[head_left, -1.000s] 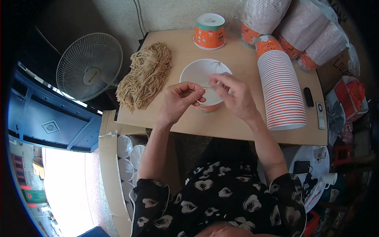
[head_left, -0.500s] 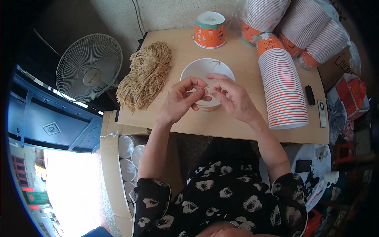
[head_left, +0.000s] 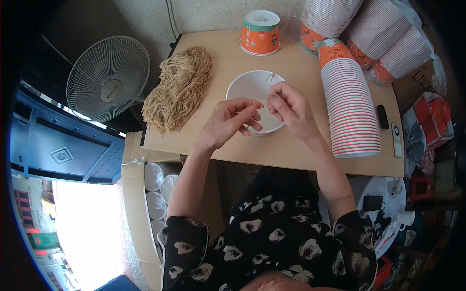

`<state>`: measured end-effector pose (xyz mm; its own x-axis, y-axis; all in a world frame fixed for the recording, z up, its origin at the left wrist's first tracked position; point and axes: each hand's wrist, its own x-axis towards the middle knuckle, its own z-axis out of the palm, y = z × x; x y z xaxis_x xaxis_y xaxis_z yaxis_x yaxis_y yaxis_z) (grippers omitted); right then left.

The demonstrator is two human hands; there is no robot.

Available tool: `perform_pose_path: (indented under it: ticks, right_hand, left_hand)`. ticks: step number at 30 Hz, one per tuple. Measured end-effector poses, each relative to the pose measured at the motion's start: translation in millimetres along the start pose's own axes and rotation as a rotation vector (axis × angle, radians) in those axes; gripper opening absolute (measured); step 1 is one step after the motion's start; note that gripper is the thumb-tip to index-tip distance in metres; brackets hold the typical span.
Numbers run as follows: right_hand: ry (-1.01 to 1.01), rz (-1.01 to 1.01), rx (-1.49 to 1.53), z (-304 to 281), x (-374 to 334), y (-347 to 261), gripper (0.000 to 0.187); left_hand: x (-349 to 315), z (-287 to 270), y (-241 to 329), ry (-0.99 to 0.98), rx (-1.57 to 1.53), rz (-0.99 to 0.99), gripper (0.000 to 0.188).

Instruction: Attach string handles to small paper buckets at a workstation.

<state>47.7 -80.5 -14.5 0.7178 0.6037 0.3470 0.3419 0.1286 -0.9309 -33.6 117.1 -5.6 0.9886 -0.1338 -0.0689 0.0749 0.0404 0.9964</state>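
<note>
A white-lined paper bucket (head_left: pixel 245 85) stands open-side up on the table beneath both hands. A thin tan cord (head_left: pixel 271 78) comes through its far rim, with a small knot or loop there. Over the bucket's left part, my left hand (head_left: pixel 228 123) pinches a thin cord between thumb and forefinger, its other fingers curled loosely. My right hand (head_left: pixel 295 114), just to the right, also pinches the cord, thumb against forefinger. The fingertips are close together and hide most of the cord between them.
A heap of tan cords (head_left: pixel 179 89) lies on the table's left. An orange-and-green bucket (head_left: pixel 260 36) stands upside down at the back. A long nested stack of buckets (head_left: pixel 352 106) lies at the right, with bagged stacks (head_left: pixel 376 34) behind. A fan (head_left: pixel 109 80) stands left.
My right hand has turned and closed from loosely spread fingers into a pinch on the cord. My left hand keeps its pinch in nearly the same place. The view has shifted slightly.
</note>
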Motion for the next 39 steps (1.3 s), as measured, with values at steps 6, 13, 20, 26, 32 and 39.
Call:
perform_pose_path:
  ticks: [6, 13, 20, 26, 32, 39]
  right_hand:
    - [-0.021, 0.013, -0.007, 0, 2, -1, 0.013]
    - [-0.077, 0.108, 0.104, -4, 2, -3, 0.021]
    - [-0.061, 0.280, 0.226, -9, 6, -14, 0.041]
    - [-0.153, 0.293, 0.141, -9, 8, -10, 0.043]
    - [-0.245, 0.314, 0.068, -14, 11, -12, 0.026]
    - [-0.144, 0.326, 0.109, -13, 10, -18, 0.013]
  left_hand:
    - [-1, -7, 0, -0.065, 0.010, -0.006, 0.030]
    - [-3, -14, 0, -0.101, 0.057, 0.006, 0.025]
    - [-6, -15, -1, -0.082, 0.062, -0.004, 0.025]
    - [-6, -16, -1, -0.088, 0.109, -0.002, 0.025]
    - [-7, -18, 1, -0.093, 0.115, -0.009, 0.025]
    - [-11, -22, 2, -0.081, 0.098, 0.004, 0.026]
